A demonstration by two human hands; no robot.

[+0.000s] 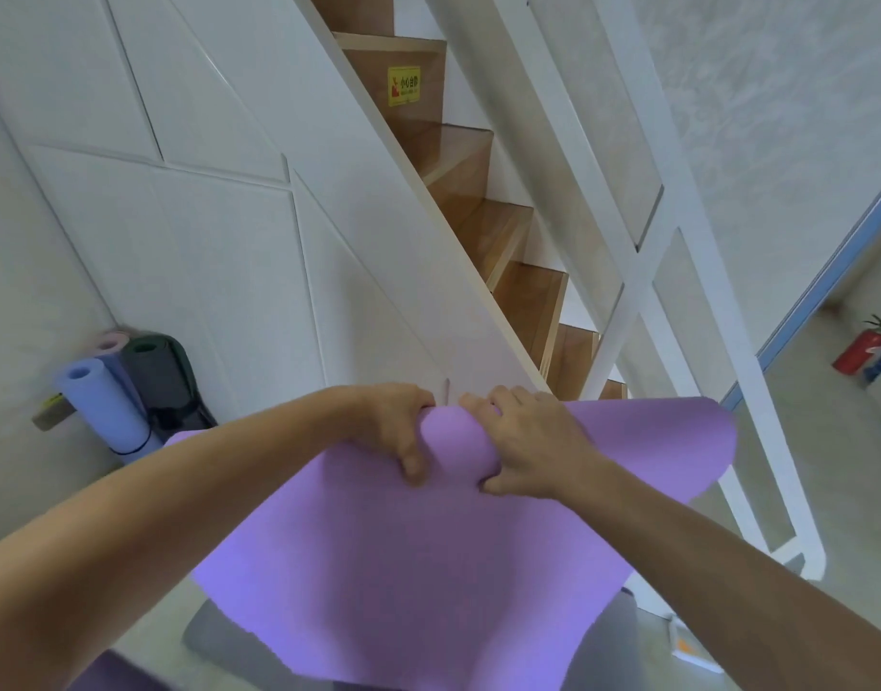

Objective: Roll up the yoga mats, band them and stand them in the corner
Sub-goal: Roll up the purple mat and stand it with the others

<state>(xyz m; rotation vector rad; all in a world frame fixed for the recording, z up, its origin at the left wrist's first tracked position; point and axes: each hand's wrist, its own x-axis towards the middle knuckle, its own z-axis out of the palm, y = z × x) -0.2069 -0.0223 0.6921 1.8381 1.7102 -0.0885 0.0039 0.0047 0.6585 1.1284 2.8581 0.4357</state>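
While your left hand point(396, 431) and right hand point(525, 441) pinch the purple yoga mat's point(428, 566) top edge, it flops softly; grip nearer its corners, out beside each hand.

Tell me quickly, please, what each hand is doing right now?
Left hand: closed, gripping the curled edge of the purple yoga mat.
Right hand: closed, gripping the same edge beside it.

The mat point(428, 566) hung before the staircase point(503, 231), held up by the left hand point(398, 426) and right hand point(528, 441) side by side. Rolled mats point(129, 391) stood in the corner, far left.
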